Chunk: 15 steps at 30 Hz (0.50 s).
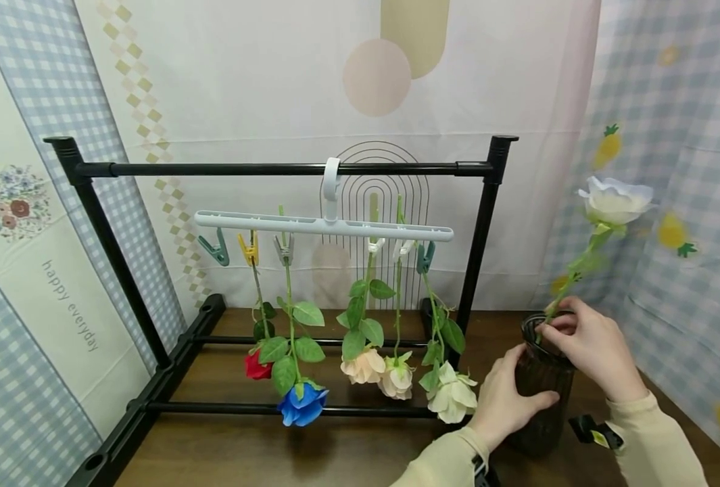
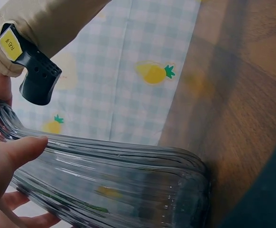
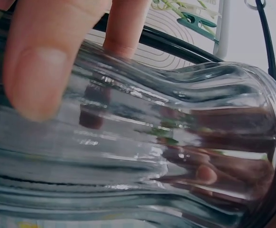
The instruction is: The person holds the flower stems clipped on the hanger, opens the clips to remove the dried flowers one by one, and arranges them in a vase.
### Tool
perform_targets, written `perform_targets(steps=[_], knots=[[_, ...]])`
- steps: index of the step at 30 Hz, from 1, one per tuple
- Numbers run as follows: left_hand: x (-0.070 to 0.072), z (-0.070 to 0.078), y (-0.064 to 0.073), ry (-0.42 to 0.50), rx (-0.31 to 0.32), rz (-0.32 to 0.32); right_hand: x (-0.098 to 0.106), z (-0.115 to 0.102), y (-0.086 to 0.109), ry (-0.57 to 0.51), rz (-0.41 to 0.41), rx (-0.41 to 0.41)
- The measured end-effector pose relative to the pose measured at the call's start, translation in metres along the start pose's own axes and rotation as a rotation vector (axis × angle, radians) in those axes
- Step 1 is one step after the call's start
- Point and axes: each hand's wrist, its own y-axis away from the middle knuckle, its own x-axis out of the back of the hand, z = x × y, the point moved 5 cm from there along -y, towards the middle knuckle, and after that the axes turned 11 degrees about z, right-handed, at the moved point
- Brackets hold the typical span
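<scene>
A dark, ribbed glass vase (image 1: 545, 433) stands upright at the right, and my left hand (image 1: 508, 399) grips its side, thumb across the front. Above the vase's mouth, my right hand (image 1: 593, 341) pinches the stem of a white rose (image 1: 618, 201). The bloom points up and leans right, with the stem's lower end inside the vase. Seen from the left wrist, the green stem (image 2: 76, 202) shows through the glass. In the right wrist view, the left thumb (image 3: 38, 80) lies along the vase wall (image 3: 128, 166).
Left of the vase, a black rack (image 1: 286, 169) bears a pale clip hanger (image 1: 262, 221). Upside down from its clips hang a red rose (image 1: 257, 365), a blue rose (image 1: 302, 404), peach flowers (image 1: 362, 365) and a cream flower (image 1: 453, 396). Patterned cloth (image 1: 688, 325) borders the wooden table (image 1: 226, 446).
</scene>
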Motion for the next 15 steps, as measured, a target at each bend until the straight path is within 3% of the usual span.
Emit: perform_targets(steps=[5, 15], knots=[[-0.0018, 0.0010, -0.0005, 0.006, -0.031, 0.015, 0.0020, -0.0010, -0.0006, 0.017, -0.007, 0.014], [-0.0031, 0.0039, -0.0005, 0.027, -0.074, 0.028, 0.0017, -0.0057, -0.0088, 0.097, -0.201, 0.047]])
